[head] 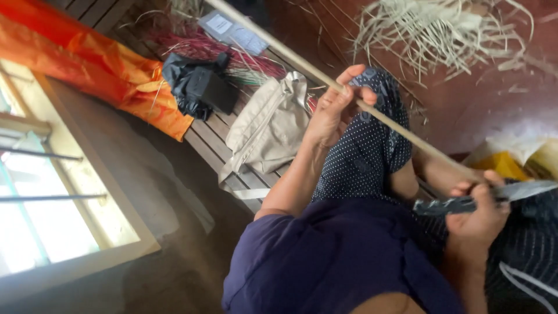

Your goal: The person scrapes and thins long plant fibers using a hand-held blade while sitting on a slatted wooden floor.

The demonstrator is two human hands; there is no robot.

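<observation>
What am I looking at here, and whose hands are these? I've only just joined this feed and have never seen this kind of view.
There is one picture, from a camera worn on a person's head and tilted down, so the scene looks slanted. No machine: the two bare hands are the wearer's own. The left hand pinches a long thin pale stick, probably split cane. The right hand grips a blade, apparently a knife, laid against the stick's near end. Behind, on a slatted wooden bench, lie a beige cloth bag, a black bundle, orange fabric and red and green dyed strips. Pale loose strips lie on the floor.
</observation>
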